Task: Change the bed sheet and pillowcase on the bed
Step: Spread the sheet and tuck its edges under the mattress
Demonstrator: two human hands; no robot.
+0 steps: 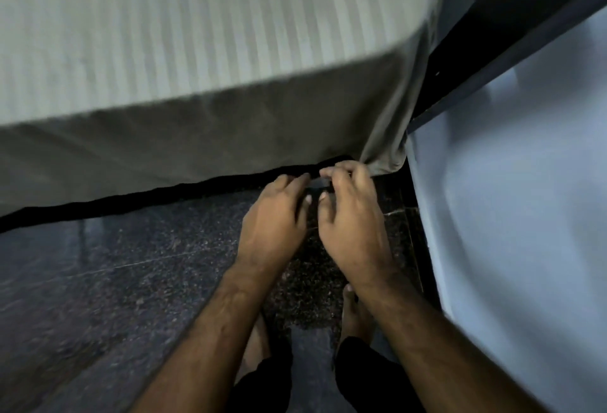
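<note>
**Both hands at the lower right corner of the sheet**

Obs. 1: The bed sheet [203, 34], pale with fine stripes, covers the top of the bed and hangs down the near side as a smooth drape. Its hem ends just above the floor [98, 281], leaving a dark gap beneath.

Obs. 2: At the right end the drape gathers into a hanging corner [384, 149], just beside the pale wall [509, 199] on the right.

Obs. 3: Left hand [274, 218] and right hand [353, 215] are side by side, close together, low down in front of the hem near that corner. Both are seen from the back, arms reaching in from the near edge.

Obs. 4: Fingers of both hands are curled, tips pointing toward each other. The right hand's fingers [348, 171] meet the bottom of the gathered corner; the frame is blurred and I cannot tell whether either hand actually grips cloth. Something small and pale shows between the two sets of fingertips; unidentifiable.

Obs. 5: Floor is dark speckled stone, glossy. Two bare feet [356, 310] and dark trouser legs show at the near edge, below the forearms.

Obs. 6: A dark vertical frame or panel [525, 34] stands at far right, behind the corner of the bed.
</note>
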